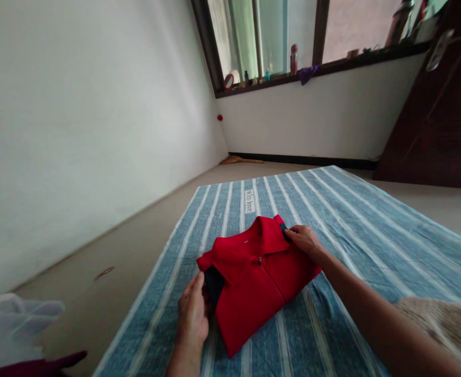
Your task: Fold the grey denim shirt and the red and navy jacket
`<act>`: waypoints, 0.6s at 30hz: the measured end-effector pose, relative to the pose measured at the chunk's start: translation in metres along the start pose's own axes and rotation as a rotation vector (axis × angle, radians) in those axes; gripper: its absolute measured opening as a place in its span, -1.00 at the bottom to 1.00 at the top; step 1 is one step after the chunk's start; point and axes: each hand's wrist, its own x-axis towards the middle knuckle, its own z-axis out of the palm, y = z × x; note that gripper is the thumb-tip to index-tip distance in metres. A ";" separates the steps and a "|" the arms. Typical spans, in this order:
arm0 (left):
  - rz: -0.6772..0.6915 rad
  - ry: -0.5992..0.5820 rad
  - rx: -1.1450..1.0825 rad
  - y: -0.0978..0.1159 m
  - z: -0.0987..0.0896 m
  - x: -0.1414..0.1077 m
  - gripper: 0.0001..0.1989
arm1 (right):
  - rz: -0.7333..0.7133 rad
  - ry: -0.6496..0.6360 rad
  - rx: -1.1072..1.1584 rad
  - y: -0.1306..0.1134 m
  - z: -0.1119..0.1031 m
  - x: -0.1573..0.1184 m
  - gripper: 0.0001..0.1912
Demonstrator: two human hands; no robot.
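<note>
A red garment [250,272] with a collar, a front zipper and dark blue shoulder patches lies folded on a blue and white striped cloth [175,293]. At its left edge, my left hand [194,309] touches the dark patch, the thumb side against the fabric and the fingertips partly hidden. My right hand [303,238] pinches the dark patch at the garment's upper right corner, beside the collar.
A beige knitted item [438,319] rests at the right edge. White translucent plastic [18,319] is at the lower left. Beyond the cloth are a windowsill [270,81] with bottles and a dark red door [438,125].
</note>
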 end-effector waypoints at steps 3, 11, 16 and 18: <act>0.054 0.082 0.163 0.008 -0.001 0.001 -0.80 | -0.013 0.003 0.007 0.000 0.002 0.010 -0.71; 0.351 0.216 0.499 0.024 0.000 0.022 -0.77 | -0.051 0.057 -0.015 -0.011 0.006 0.024 -0.72; 0.354 0.168 0.445 0.024 0.003 0.032 -0.80 | -0.128 0.050 -0.012 -0.018 0.007 0.022 -0.76; 0.349 0.196 0.440 0.022 0.002 0.035 -0.81 | -0.135 0.055 -0.003 -0.020 0.007 0.021 -0.78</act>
